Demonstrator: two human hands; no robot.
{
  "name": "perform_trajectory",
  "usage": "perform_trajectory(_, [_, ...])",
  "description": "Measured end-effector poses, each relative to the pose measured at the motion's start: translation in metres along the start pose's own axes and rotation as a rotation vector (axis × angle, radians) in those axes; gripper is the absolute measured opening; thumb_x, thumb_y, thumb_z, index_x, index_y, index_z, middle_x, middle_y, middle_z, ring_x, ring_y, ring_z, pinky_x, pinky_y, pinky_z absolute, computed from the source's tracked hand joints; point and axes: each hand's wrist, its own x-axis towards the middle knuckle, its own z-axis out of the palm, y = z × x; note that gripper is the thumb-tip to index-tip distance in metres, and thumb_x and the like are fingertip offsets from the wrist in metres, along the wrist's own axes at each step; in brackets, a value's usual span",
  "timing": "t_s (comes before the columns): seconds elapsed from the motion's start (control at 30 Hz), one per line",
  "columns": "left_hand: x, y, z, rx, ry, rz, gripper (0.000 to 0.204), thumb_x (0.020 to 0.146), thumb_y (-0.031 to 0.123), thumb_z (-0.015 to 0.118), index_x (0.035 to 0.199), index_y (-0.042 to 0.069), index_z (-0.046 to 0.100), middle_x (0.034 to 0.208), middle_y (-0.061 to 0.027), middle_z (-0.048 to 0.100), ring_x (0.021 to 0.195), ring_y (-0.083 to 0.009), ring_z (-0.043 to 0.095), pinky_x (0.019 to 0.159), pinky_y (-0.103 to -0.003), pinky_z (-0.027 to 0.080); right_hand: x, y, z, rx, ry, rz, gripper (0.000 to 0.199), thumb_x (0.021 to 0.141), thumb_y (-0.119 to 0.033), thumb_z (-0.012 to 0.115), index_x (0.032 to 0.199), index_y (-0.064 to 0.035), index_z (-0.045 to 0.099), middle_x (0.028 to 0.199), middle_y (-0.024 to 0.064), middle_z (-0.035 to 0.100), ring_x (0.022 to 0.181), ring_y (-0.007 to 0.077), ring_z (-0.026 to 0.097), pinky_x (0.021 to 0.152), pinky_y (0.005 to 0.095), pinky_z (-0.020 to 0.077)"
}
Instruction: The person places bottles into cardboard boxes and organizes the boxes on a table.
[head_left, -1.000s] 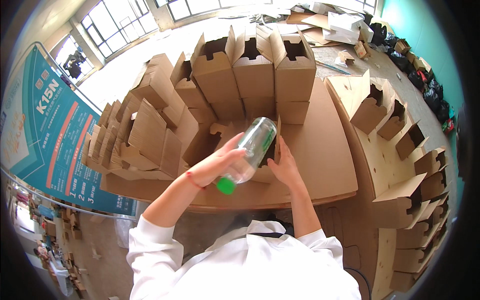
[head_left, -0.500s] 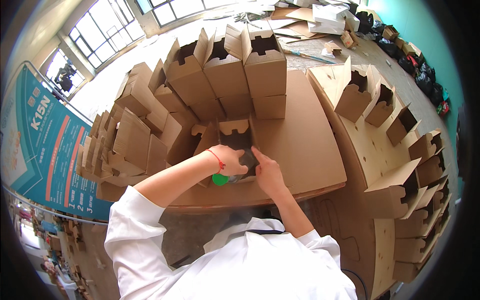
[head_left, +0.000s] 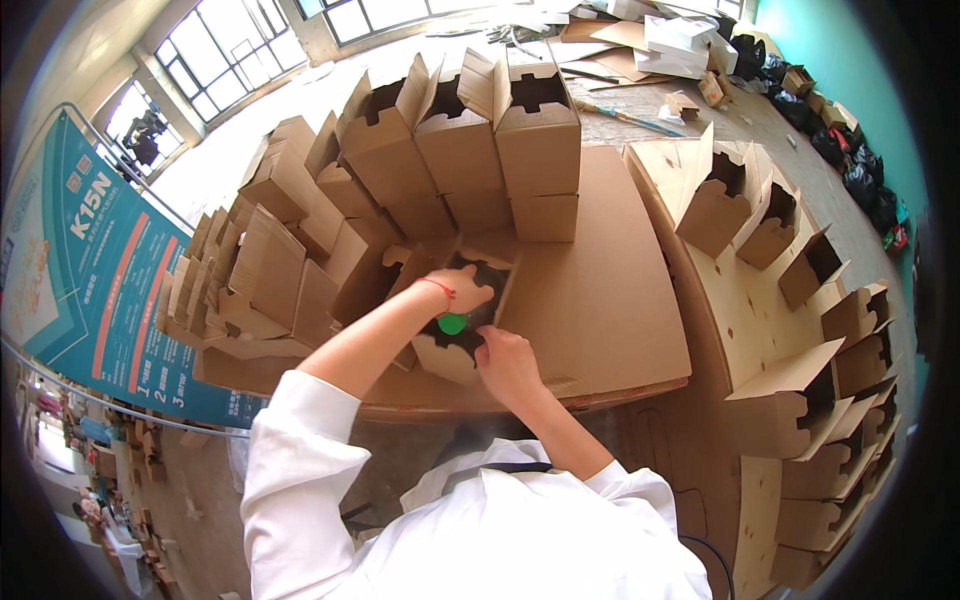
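Observation:
An open cardboard box [head_left: 448, 362] stands on the table before me, tilted a little, its inside dark. My left hand [head_left: 460, 289], with a red string on the wrist, reaches into its opening with bent fingers; what they close on is hidden. Just below that wrist a round green cap or lid [head_left: 452, 323] shows within the box; the body under it is mostly covered. At the box's near right edge, my right hand [head_left: 508, 366] pinches the cardboard between thumb and fingers.
Tall open boxes [head_left: 460, 150] stand stacked behind, with more boxes [head_left: 262, 265] packed at the left. A flat cardboard sheet [head_left: 610, 290] covers the table's right part. Further right, a wooden board [head_left: 745, 310] carries several open boxes. A blue-green banner [head_left: 110, 270] stands at far left.
The box has turned and tilted, and its near side now shows. The green cap has shifted up and right into the box. My right hand has moved down to the box's near edge.

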Motion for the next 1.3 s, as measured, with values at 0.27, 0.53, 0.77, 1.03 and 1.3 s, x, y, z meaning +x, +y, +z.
perform_trajectory(0.27, [0.053,-0.009,0.074,0.015,-0.142,-0.029,0.089,0.088,0.042,0.051,0.147,-0.004,0.001,0.123,-0.0301,0.054,0.108,-0.0374,0.060,0.089,-0.038,0.048,-0.002,0.008,-0.009,0.001,0.032,-0.003,0.017,0.078,-0.008,0.055,0.089,0.0001,0.065,0.081,0.0214,0.065,0.077,0.0384,0.063,0.072,0.0460,0.0510])
perform_trajectory(0.53, [0.080,-0.023,0.119,-0.127,-0.142,0.128,0.108,0.081,0.042,0.066,0.145,-0.007,-0.006,0.119,-0.0283,0.058,0.103,-0.0291,0.063,0.082,-0.040,0.053,-0.007,0.018,-0.030,-0.185,0.063,0.015,0.015,0.077,-0.008,0.057,0.087,-0.0034,0.068,0.083,0.0164,0.067,0.077,0.0336,0.065,0.070,0.0420,0.0526])
perform_trajectory(0.77, [-0.003,0.020,0.069,0.040,0.126,0.208,0.064,0.089,0.032,0.058,0.143,0.006,0.035,0.117,-0.0217,0.061,0.108,-0.0332,0.060,0.093,-0.038,0.048,-0.023,0.005,-0.059,-0.252,-0.111,-0.016,0.033,0.081,-0.026,0.066,0.106,-0.0054,0.060,0.105,0.0169,0.060,0.096,0.0333,0.061,0.078,0.0418,0.0514])
perform_trajectory(1.03, [-0.089,-0.038,0.098,-0.651,0.744,0.493,0.093,0.075,0.015,0.074,0.148,0.004,0.019,0.149,-0.0188,0.029,0.138,-0.0344,0.029,0.113,-0.039,0.025,-0.015,0.016,-0.046,-0.299,0.041,-0.072,0.085,0.072,-0.023,0.075,0.143,-0.0058,0.031,0.147,0.0231,0.028,0.131,0.0384,0.035,0.106,0.0415,0.0354])
perform_trajectory(1.3, [-0.048,-0.041,0.148,-0.700,0.689,0.501,0.088,0.076,0.006,0.069,0.149,0.006,0.018,0.150,-0.0170,0.028,0.139,-0.0306,0.029,0.113,-0.038,0.025,0.017,0.029,-0.012,-0.240,-0.099,-0.133,0.087,0.071,-0.008,0.067,0.145,0.0002,0.022,0.148,0.0250,0.025,0.138,0.0379,0.025,0.112,0.0406,0.0278])
